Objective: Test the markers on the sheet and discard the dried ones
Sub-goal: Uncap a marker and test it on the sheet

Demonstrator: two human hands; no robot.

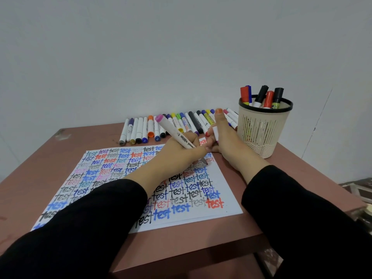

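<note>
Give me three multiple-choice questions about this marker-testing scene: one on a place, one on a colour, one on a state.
1. Where does the cup stand?
A) on the sheet
B) left of the sheet
C) right of the sheet

2. What colour is the top end of the marker in the left hand?
A) purple
B) green
C) yellow

3. That marker is:
A) lying in the back row
B) tip down on the sheet
C) standing in the cup

Answers:
1 C, the cup sits past the sheet's right edge.
2 A, its upper end is purple.
3 B, the left hand grips it with its bare tip on the paper.
</note>
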